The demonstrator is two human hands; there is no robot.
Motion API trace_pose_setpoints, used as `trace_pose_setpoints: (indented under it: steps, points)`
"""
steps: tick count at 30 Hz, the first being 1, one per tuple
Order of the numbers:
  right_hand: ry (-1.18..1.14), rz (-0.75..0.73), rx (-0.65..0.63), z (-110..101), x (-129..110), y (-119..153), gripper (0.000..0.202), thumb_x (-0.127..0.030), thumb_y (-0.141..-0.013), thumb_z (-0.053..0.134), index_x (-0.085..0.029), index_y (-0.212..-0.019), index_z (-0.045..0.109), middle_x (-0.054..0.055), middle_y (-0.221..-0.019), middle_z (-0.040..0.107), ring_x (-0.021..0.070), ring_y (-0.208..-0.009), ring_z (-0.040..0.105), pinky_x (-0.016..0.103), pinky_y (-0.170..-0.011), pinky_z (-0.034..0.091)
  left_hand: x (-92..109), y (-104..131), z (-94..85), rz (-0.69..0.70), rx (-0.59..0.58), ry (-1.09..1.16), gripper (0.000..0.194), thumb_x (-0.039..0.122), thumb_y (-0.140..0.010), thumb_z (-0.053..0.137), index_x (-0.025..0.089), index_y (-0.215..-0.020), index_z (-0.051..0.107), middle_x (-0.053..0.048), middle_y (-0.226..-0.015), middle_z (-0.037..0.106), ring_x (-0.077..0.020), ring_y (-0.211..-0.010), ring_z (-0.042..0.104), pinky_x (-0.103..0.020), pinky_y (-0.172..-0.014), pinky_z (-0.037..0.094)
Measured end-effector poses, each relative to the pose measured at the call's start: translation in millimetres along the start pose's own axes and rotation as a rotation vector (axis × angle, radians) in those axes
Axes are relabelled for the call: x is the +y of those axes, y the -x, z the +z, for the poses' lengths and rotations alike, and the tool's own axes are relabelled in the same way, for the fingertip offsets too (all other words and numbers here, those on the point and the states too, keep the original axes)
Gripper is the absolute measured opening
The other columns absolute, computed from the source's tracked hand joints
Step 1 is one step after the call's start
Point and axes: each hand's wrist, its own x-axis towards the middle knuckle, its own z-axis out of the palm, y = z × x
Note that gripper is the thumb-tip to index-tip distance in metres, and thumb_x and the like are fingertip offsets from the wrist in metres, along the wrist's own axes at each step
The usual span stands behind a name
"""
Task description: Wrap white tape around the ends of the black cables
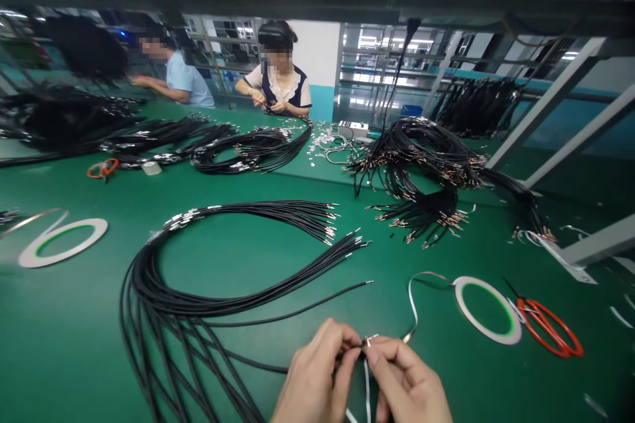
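Note:
My left hand point(322, 370) pinches a black cable point(262, 365) close to its end, at the front of the green table. Right beside it, my right hand point(407, 377) has thumb and forefinger closed on a small piece of copper tape point(368, 342) at the cable's tip. A white strip point(368, 386) hangs below the fingers. Left of my hands curves a bundle of black cables point(198, 304) with bare, shiny ends. One roll of tape point(461, 324) lies to the right, its copper-and-white tail reaching toward my right hand. Part of the cable end is hidden by my fingers.
Orange-handled scissors point(548, 330) lie at the right, another orange pair point(103, 169) at the left. A second tape roll point(64, 242) is at far left. Coiled cables point(421, 152) stand before a metal frame point(546, 106). Two people work across the table point(297, 192).

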Motion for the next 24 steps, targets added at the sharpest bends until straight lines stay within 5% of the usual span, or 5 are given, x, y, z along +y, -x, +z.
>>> trace_pose_setpoints:
  steps: [10, 24]
  points:
    - [0.029, -0.059, -0.016, -1.2, -1.1, 0.7, 0.038, -0.052, -0.068, 0.070, -0.015, -0.068, 0.062, -0.005, -0.040, 0.049, 0.0059, -0.031, 0.039, 0.015, -0.033, 0.027, 7.2, -0.6, -7.6, -0.022, -0.116, -0.104, 0.016, 0.012, -0.090, 0.041, 0.022, -0.098, 0.052, -0.003, -0.087, 0.059, -0.0138, -0.077, 0.059, -0.024, -0.069, 0.047]
    - [0.015, -0.065, -0.029, -2.4, 0.0, 1.9, 0.034, -0.048, -0.071, 0.068, -0.014, -0.071, 0.061, -0.005, -0.039, 0.047, 0.0080, -0.032, 0.040, 0.018, -0.035, 0.031, 8.6, -0.7, -7.8, 0.001, -0.111, -0.106, 0.019, 0.014, -0.091, 0.041, 0.023, -0.102, 0.053, -0.003, -0.088, 0.059, -0.0136, -0.076, 0.060, -0.023, -0.067, 0.047]
